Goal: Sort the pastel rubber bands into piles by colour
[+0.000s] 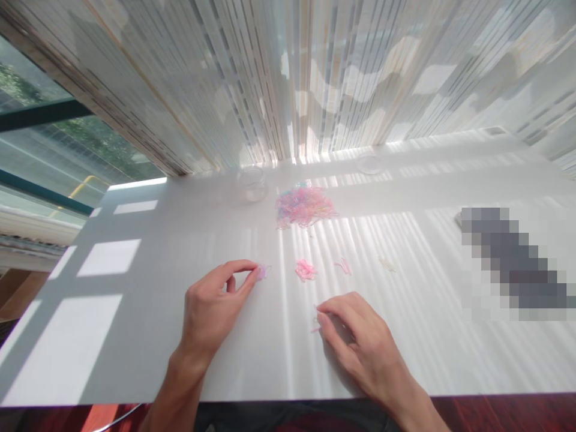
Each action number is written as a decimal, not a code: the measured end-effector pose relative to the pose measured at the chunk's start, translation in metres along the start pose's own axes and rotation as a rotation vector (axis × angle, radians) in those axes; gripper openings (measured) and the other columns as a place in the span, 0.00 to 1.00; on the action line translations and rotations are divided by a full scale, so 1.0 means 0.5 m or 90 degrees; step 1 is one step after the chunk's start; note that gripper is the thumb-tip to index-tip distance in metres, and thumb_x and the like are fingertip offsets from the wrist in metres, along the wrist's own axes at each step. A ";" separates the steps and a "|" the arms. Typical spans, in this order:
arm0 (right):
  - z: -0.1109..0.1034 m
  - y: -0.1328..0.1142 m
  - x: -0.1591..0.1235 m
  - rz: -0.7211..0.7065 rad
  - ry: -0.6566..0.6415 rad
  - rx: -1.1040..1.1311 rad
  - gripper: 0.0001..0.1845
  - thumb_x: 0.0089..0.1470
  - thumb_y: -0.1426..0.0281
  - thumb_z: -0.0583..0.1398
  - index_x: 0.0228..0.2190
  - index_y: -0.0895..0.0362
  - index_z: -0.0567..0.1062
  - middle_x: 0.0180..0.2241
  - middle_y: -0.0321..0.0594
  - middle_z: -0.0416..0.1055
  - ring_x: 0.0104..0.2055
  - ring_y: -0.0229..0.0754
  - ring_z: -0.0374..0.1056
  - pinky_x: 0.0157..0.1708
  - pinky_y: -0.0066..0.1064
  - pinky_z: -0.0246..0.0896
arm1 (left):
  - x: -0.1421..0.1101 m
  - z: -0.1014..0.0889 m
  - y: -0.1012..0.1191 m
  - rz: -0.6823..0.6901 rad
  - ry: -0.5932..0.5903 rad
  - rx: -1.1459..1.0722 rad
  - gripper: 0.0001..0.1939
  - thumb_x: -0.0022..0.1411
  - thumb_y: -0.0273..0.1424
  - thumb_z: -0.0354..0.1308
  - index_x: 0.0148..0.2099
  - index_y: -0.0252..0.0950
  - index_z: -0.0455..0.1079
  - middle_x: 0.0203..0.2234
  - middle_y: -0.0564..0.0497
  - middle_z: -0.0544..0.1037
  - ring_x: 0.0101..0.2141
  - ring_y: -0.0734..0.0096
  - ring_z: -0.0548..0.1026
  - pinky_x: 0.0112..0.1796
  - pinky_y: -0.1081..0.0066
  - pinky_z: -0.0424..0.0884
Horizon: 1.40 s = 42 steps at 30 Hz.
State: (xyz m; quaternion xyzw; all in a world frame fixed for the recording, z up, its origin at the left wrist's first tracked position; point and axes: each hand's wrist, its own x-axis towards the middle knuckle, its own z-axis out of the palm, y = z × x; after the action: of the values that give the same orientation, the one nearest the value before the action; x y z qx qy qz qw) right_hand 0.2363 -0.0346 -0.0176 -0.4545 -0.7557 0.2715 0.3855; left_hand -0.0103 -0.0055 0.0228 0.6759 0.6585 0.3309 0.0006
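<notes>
Left hand [211,306]: thumb and forefinger pinching a small lilac rubber band [262,272]. Right hand [360,342]: fingertips pressed together on a pink band [315,322]. Ahead on the white table [135,336]: pink clump [306,270], larger pastel heap [305,207].

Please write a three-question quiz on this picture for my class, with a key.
1. True or false: the left hand pinches a small pink elastic band between finger and thumb.
2. What stands to the left of the large pastel pile of elastic bands?
A. a clear glass jar
B. a red mug
C. a pair of scissors
3. Fill the gap: the small clump of bands in front of the pile is ____ in colour.

Key: 1 true; 2 A; 3 pink.
</notes>
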 end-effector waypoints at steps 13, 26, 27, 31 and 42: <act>-0.003 -0.006 0.007 0.001 0.003 -0.022 0.06 0.66 0.73 0.57 0.38 0.52 0.74 0.33 0.40 0.76 0.34 0.44 0.72 0.34 0.35 0.69 | -0.020 0.006 -0.023 -0.068 -0.038 0.002 0.05 0.63 0.37 0.65 0.37 0.43 0.81 0.17 0.61 0.61 0.19 0.79 0.59 0.26 0.76 0.59; -0.034 -0.008 -0.007 0.046 0.178 -0.053 0.04 0.64 0.73 0.60 0.37 0.54 0.76 0.30 0.36 0.74 0.31 0.39 0.69 0.32 0.31 0.64 | 0.017 0.024 0.071 0.155 -0.078 -0.077 0.03 0.67 0.29 0.63 0.39 0.41 0.78 0.27 0.58 0.81 0.22 0.77 0.69 0.29 0.75 0.64; -0.045 -0.004 -0.011 0.072 0.221 -0.076 0.04 0.64 0.72 0.60 0.36 0.54 0.76 0.30 0.36 0.74 0.30 0.39 0.68 0.33 0.31 0.64 | 0.025 0.035 0.088 0.179 -0.097 -0.091 0.03 0.67 0.29 0.63 0.40 0.41 0.78 0.27 0.58 0.81 0.22 0.77 0.69 0.28 0.75 0.64; -0.085 0.018 -0.022 0.136 0.253 -0.152 0.07 0.64 0.67 0.60 0.33 0.53 0.77 0.28 0.35 0.74 0.26 0.38 0.67 0.31 0.31 0.64 | 0.053 0.089 0.139 0.212 -0.166 -0.083 0.03 0.64 0.28 0.65 0.39 0.42 0.79 0.25 0.58 0.80 0.24 0.76 0.73 0.27 0.75 0.62; -0.089 0.038 -0.014 0.137 0.197 -0.133 0.09 0.65 0.67 0.58 0.33 0.53 0.77 0.29 0.35 0.76 0.27 0.38 0.69 0.30 0.30 0.64 | 0.053 0.154 0.164 0.193 -0.239 -0.026 0.04 0.66 0.34 0.62 0.40 0.43 0.77 0.29 0.58 0.83 0.28 0.71 0.78 0.28 0.74 0.65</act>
State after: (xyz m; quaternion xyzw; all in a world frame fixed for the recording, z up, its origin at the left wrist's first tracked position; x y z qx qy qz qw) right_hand 0.2842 -0.0300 -0.0095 -0.6060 -0.6586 0.1582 0.4170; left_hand 0.0947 0.0407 0.0103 0.8166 0.5308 0.2093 0.0867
